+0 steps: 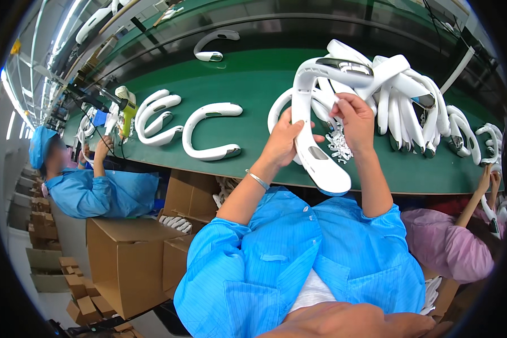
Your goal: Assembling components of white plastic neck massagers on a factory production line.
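Note:
My left hand (283, 138) is wrapped round a white U-shaped neck fan (303, 107), held up over the table's near edge. One end of the neck fan points toward me; the other, with a dark glossy panel, bends off to the right. Beside its inner curve, my right hand (356, 121) has thumb and forefinger pinched together. Whatever lies in that pinch is too small to make out. Just below the right hand is a heap of small white plastic pieces (339, 147) on the green table.
A large pile of white neck fans (400, 107) lies behind and right of my hands. Another neck fan (194, 132) lies to the left. A co-worker in blue (104, 191) sits at far left, near a yellow-green power tool (128, 115); a person in pink (445, 239) is at right. Cardboard boxes (132, 270) stand below.

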The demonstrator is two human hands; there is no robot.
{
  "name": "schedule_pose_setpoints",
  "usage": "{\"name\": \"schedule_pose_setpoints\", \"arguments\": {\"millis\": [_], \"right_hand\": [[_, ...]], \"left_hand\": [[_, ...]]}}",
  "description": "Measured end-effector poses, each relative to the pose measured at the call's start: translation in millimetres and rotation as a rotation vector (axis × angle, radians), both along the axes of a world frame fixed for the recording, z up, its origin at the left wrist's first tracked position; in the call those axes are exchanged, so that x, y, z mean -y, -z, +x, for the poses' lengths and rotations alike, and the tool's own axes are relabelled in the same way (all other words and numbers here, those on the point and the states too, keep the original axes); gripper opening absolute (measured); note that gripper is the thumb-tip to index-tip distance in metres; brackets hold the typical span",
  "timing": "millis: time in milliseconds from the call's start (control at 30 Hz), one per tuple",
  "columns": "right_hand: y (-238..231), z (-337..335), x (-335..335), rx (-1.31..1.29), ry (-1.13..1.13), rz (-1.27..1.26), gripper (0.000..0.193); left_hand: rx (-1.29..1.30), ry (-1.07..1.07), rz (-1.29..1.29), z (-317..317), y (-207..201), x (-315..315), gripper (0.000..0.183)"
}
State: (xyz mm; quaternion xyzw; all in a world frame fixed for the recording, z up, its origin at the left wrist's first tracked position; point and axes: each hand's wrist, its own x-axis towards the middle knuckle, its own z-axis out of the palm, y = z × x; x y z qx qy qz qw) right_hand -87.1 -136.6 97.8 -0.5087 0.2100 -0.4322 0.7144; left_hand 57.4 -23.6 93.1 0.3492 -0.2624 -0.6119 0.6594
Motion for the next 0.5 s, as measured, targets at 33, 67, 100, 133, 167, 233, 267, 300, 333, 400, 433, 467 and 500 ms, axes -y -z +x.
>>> {"name": "schedule_pose_setpoints", "arguments": {"millis": [33, 67, 100, 133, 167, 233, 267, 300, 333, 400, 433, 467, 500], "right_hand": [[2.6, 4.1, 1.0, 0.084, 0.102, -0.04, 0.014], [3.0, 7.5, 0.5, 0.169, 0.204, -0.081, 0.013], [0.2, 12.0, -5.2, 0.192, 0.172, -0.036, 0.013], [1.1, 16.9, -6.3, 0.287, 0.133, 0.002, 0.013], [2.3, 20.5, -6.6, 0.381, 0.094, 0.039, 0.012], [-5.5, 12.4, -9.9, 0.14, 0.09, 0.045, 0.01], [-3.4, 10.1, -10.9, 0.157, 0.055, 0.017, 0.01], [-0.1, 8.1, -14.8, 0.175, 0.023, -0.007, 0.01], [1.0, 4.3, -19.9, 0.199, 0.017, 0.015, 0.011], [6.3, -0.9, -29.7, 0.352, 0.028, 0.119, 0.012], [6.5, -6.6, -37.9, 0.432, 0.032, 0.198, 0.015], [10.7, -10.1, -44.1, 0.482, 0.095, 0.235, 0.016], [14.7, -14.8, -47.9, 0.533, 0.162, 0.271, 0.017]], "left_hand": [[0.0, 0.004, -0.001, -7.0, -0.3, -1.0, 0.036], [-0.095, 0.019, 0.003, -17.5, -1.9, -2.1, 0.035], [-0.191, 0.033, 0.006, -28.0, -4.0, -3.4, 0.034], [-0.191, 0.011, 0.002, -38.5, -3.7, -2.3, 0.033], [-0.196, -0.052, 0.025, -49.1, -7.2, -2.9, 0.032], [-0.018, -0.087, 0.023, -53.0, -4.2, -3.8, 0.032], [-0.018, -0.088, 0.02, -51.3, -3.1, -3.6, 0.032], [0.068, -0.092, 0.038, -47.7, -1.1, -6.0, 0.032], [0.154, -0.096, 0.056, -45.1, 1.6, -7.8, 0.032], [0.129, -0.2, 0.038, -48.8, 12.3, -6.2, 0.032], [0.102, -0.309, 0.017, -52.5, 16.4, -5.1, 0.032], [0.066, -0.393, 0.024, -58.2, 17.6, -5.3, 0.03], [0.07, -0.4, 0.022, -66.2, 18.8, -5.3, 0.03]]}}
